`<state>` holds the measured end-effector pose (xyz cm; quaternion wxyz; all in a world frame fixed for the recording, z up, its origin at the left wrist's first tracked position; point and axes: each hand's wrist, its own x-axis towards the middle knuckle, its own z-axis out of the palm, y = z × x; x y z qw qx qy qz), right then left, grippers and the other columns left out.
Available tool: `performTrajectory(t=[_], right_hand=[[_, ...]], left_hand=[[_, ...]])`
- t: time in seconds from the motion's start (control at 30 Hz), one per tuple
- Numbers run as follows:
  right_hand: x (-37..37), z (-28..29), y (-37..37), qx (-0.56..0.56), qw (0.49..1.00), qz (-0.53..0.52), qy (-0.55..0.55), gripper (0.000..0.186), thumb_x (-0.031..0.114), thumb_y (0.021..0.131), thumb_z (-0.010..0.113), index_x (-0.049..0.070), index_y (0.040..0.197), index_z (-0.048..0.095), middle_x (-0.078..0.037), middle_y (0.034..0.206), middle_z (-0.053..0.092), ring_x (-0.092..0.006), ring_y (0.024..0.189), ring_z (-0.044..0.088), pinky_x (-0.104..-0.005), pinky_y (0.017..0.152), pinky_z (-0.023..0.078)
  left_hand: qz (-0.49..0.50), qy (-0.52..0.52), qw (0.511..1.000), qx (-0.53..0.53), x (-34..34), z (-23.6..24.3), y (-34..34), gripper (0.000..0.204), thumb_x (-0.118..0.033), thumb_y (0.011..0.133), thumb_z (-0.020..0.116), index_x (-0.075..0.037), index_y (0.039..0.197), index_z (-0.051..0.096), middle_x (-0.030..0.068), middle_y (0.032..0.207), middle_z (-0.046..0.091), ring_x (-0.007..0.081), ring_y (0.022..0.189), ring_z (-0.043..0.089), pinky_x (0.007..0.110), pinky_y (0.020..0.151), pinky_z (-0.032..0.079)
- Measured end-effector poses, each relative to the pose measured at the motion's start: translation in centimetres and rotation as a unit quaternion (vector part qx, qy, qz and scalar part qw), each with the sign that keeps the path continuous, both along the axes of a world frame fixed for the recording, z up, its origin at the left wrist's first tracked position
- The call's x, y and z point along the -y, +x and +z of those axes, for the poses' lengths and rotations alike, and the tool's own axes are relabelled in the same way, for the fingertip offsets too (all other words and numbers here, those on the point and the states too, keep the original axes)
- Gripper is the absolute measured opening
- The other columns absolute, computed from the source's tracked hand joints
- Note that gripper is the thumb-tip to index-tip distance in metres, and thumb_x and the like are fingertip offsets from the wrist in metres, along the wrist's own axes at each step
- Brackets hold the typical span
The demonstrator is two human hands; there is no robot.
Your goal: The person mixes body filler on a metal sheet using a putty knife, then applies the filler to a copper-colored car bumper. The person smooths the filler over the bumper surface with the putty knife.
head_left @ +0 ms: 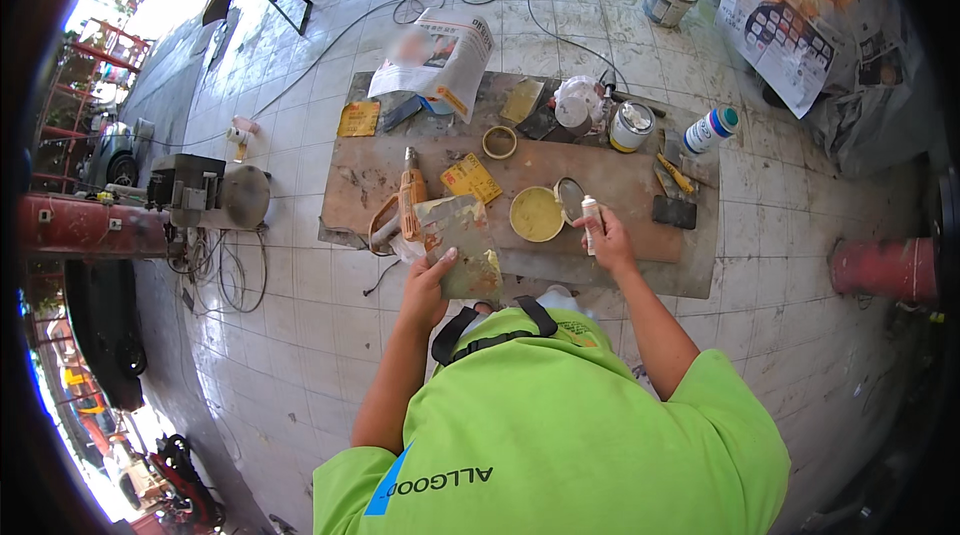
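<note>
Left hand (428,293) pinches a flat grey rectangular plate smeared with yellow (458,243) at its near-left edge, thumb on top, likely leaving the upper face free. Right hand (612,243) wraps a slim white tube (590,221), far end poking past the fingers, probably kept accessible. Open round tin of yellow paste (513,222) sits between both grips, presumably for easy reach.

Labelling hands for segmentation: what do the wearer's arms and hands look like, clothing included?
Left hand and right hand: no gloves. Forearms bare, no watch or cable visible on them. Shirt: bright lime green, short loose sleeves, blue patch and dark lettering on it. Black strap with a buckle shows at the shirt's far edge.
</note>
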<state>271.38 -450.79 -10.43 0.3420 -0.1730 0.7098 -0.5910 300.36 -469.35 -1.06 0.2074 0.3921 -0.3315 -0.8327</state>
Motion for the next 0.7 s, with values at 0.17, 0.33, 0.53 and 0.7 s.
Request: performTrajectory(t=[0.17, 0.33, 0.53, 0.7], right_hand=[[4.3, 12.1, 1.2, -0.466, 0.848, 0.251, -0.039, 0.029, 0.018, 0.095, 0.072, 0.01, 0.122, 0.07, -0.01, 0.099, 0.077, -0.027, 0.076, 0.071, -0.0418, 0.074, 0.056], [6.7, 15.9, 2.0, -0.513, 0.793, 0.328, -0.024, 0.027, 0.011, 0.088, 0.075, 0.012, 0.115, 0.072, -0.01, 0.097, 0.074, -0.0317, 0.087, 0.07, -0.0438, 0.076, 0.054], [7.4, 16.7, 2.9, -0.583, 0.736, 0.342, 0.025, 0.023, 0.012, 0.086, 0.065, 0.016, 0.108, 0.072, -0.005, 0.088, 0.073, -0.0265, 0.082, 0.071, -0.0414, 0.071, 0.055], [7.8, 17.2, 3.1, -0.595, 0.718, 0.358, 0.053, 0.021, 0.014, 0.086, 0.07, 0.015, 0.107, 0.074, -0.005, 0.089, 0.074, -0.0267, 0.082, 0.071, -0.0417, 0.071, 0.053]], left_hand=[[-0.045, -0.074, 0.996, 0.022, -0.1, 1.9, -2.7, 0.032, -0.018, 0.102, 0.069, 0.004, 0.126, 0.068, 0.0089, 0.114, 0.074, 0.0172, 0.098, 0.07, 0.035, 0.09, 0.057], [-0.075, -0.1, 0.992, 0.028, 0.0, 3.7, -3.6, 0.03, -0.018, 0.102, 0.069, 0.004, 0.121, 0.07, 0.0079, 0.108, 0.075, 0.0151, 0.09, 0.071, 0.033, 0.083, 0.057], [-0.078, -0.131, 0.987, 0.045, 0.0, 3.3, -3.5, 0.028, -0.017, 0.102, 0.068, 0.005, 0.119, 0.07, 0.0083, 0.104, 0.075, 0.0147, 0.086, 0.071, 0.033, 0.078, 0.058], [-0.095, -0.136, 0.985, 0.051, 0.0, 2.9, -3.4, 0.028, -0.017, 0.102, 0.068, 0.005, 0.119, 0.07, 0.0083, 0.101, 0.075, 0.0141, 0.083, 0.07, 0.031, 0.075, 0.058]])
